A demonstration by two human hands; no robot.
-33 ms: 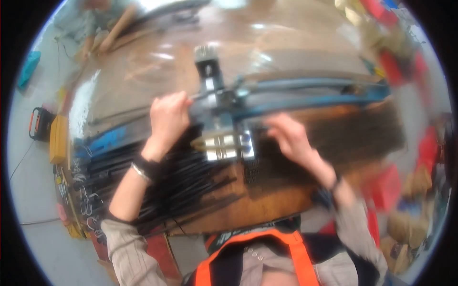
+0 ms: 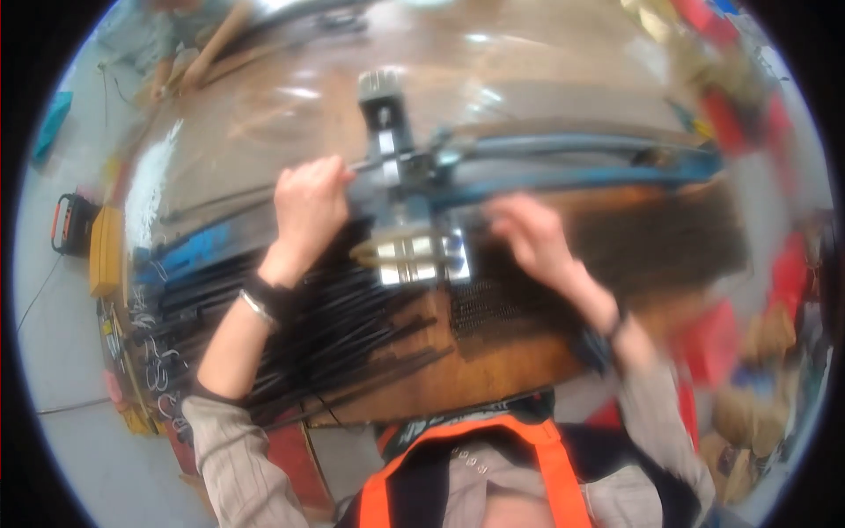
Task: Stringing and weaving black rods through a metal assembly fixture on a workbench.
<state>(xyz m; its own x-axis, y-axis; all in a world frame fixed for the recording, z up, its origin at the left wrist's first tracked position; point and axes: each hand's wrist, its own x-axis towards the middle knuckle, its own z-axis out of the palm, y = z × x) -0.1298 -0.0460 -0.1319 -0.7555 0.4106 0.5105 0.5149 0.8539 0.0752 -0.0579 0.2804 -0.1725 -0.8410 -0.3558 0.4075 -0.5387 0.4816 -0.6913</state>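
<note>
My left hand (image 2: 310, 204) is closed left of a black-and-silver metal fixture (image 2: 387, 145). A thin dark rod (image 2: 363, 165) runs from its fist toward the fixture. My right hand (image 2: 531, 231) hovers right of the fixture, near a blue bar (image 2: 563, 185). Its fingers are bent and smeared by motion, so whether they hold something is unclear. Between the hands, below the fixture, sits a silver block (image 2: 414, 260) crossed by a tan band (image 2: 378, 250). Many thin black rods (image 2: 326, 330) lie in a loose pile below my left hand.
A dark stack of thin strips (image 2: 616, 264) covers the table's right side, above a bare wooden edge (image 2: 493, 378). Another person's arm (image 2: 216, 48) reaches in at the far left. Red bins (image 2: 709, 343) stand at the right; a yellow box (image 2: 106, 253) stands at the left.
The whole view has shifted slightly, with the table and fixture a little higher. My right hand is slightly higher and further left; my left hand stays closed beside the fixture.
</note>
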